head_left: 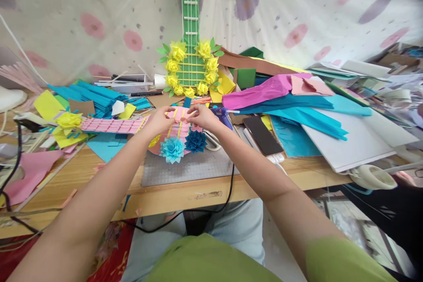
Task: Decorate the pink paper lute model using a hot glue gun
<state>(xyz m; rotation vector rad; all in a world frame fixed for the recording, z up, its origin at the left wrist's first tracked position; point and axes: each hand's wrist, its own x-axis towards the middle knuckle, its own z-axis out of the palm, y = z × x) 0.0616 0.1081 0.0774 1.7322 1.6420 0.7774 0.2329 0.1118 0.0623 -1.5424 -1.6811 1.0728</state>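
Observation:
A pink paper guitar (132,125) lies across the grey cutting mat (158,178), its striped neck reaching to the left. My left hand (161,119) and my right hand (202,116) meet over the guitar's body, close together, fingers bent in a pinch. Whatever sits between the fingertips is too small to make out. Yellow strips run along the body under the hands. At the near edge of the body are a light blue paper flower (172,150) and a dark blue paper flower (195,141). A yellow flower is partly hidden by my left wrist.
Behind stands a green paper guitar (191,22) ringed with yellow flowers. Right of my hands are a blue glue gun (225,116), scissors (213,141) and a phone (262,135). Blue crepe paper (95,99) lies left. A black cable (228,185) hangs over the table edge.

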